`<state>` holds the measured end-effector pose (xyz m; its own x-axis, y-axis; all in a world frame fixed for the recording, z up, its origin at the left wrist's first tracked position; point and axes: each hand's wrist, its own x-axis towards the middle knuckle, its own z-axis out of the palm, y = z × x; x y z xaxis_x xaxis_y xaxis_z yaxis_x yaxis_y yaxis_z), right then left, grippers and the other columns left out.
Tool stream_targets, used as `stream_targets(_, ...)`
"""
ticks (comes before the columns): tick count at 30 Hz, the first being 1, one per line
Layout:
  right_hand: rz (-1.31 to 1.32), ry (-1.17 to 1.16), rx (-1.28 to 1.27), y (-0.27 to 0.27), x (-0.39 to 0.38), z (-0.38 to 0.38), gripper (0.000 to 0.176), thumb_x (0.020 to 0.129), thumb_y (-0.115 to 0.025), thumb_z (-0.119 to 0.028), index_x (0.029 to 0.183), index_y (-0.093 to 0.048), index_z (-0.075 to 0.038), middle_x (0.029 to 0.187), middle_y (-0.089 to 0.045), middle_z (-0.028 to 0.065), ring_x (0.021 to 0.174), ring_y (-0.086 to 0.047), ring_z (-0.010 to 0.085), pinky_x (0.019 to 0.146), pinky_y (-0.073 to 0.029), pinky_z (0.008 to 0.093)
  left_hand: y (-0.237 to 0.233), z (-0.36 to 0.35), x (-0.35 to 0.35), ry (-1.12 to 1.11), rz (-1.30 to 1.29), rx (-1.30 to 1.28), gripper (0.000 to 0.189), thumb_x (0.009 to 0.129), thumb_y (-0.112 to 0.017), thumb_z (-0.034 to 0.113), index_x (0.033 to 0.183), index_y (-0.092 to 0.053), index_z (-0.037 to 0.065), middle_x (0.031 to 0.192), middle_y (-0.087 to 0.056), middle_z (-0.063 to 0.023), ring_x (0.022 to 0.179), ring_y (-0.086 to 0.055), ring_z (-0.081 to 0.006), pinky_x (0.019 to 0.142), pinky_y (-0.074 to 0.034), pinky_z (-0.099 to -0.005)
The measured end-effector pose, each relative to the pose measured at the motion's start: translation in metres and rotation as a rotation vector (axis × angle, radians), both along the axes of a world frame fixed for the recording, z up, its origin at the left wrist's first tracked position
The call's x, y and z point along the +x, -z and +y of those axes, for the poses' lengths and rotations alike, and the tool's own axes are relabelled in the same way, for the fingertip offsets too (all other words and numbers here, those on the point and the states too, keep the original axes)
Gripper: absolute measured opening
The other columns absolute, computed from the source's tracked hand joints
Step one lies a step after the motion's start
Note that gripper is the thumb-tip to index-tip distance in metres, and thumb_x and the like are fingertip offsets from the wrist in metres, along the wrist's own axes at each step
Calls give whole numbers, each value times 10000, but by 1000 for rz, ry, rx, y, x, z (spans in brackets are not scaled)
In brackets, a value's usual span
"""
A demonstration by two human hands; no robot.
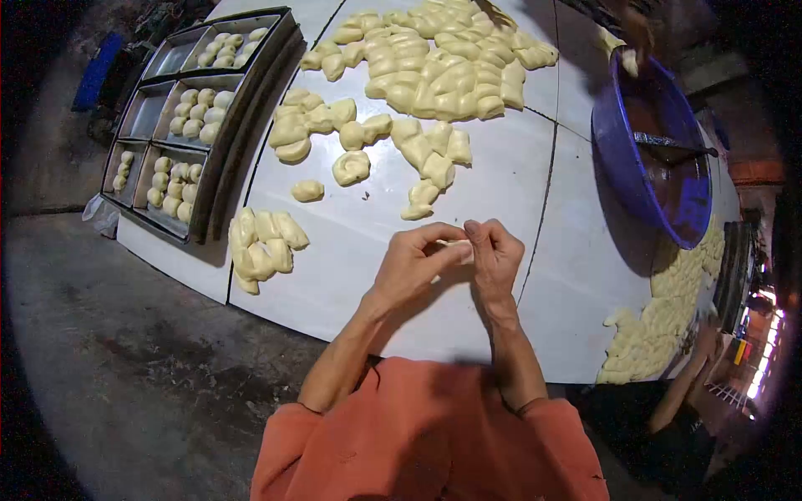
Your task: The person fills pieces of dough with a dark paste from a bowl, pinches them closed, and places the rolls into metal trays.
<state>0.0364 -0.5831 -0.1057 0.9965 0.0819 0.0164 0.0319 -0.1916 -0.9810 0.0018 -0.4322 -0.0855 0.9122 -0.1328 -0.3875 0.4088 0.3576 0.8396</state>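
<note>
one left hand (415, 260), one right hand (498, 260), meeting at fingertips near dough (439, 170); cannot tell whether pinching any; best worked lightly.

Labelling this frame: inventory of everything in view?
Table: 1, white, centre
Dough: many pieces, pale yellow, on table
Trays: count unclear, dark-rimmed, upper left
Dough balls: dozens, pale yellow, in trays
Tub: 1, purple, right
Bar: 1, dark, across tub
Bag: 1, whitish, below trays
Blue object: 1, blue, upper left
Floor: 1, grey, left
Clutter: uncounted, mostly dark, right edge
Other person's arm: 1, bare, lower right
Other person's hand: 1, dim, top right
Shirt: 1, orange, bottom centre
Left hand: 1, centre
Right hand: 1, centre
</note>
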Motion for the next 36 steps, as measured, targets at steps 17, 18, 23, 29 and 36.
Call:
stream_targets(17,51,-111,-429,-15,-8,-9,268,972,-626,-248,1127,-696,-41,1021,-691,138,865,-693,290,777,-542,369,-10,8,-16,161,-448,1091,285,946,-640,232,1188,-675,84,1186,-642,-168,1044,-648,-347,820,-539,-446)
stream_targets(18,32,-93,-429,-15,1,-8,268,970,-628,-221,1138,-689,-21,1014,-693,137,866,-689,266,780,-544,359,-10,7,-17,183,-475,1127,295,942,-645,232,1197,-670,85,1201,-639,-165,1069,-641,-344,828,-540,-451)
stream_targets(23,-52,-61,-495,-11,69,5,361,954,-633,-282,1205,-649,-23,1111,-647,160,955,-662,311,859,-515,411,-10,9,-13,144,-415,1017,363,908,-685,242,1225,-654,68,1231,-634,-155,1098,-631,-333,861,-543,-434)
stream_targets(29,-396,-82,-815,14,124,29,398,943,-630,-306,1211,-645,-12,1397,-513,187,1273,-489,366,1020,-404,499,-17,18,24,-22,-505,1173,403,903,-689,219,1260,-628,41,1298,-613,-186,1173,-607,-363,951,-508,-442)
stream_targets(36,210,-80,-55,13,109,5,144,893,-638,-135,962,-574,-25,920,-670,111,746,-638,163,646,-503,274,18,17,91,180,-671,1536,579,923,-657,278,1416,-479,34,1496,-457,-179,1428,-359,-377,1149,-263,-595)
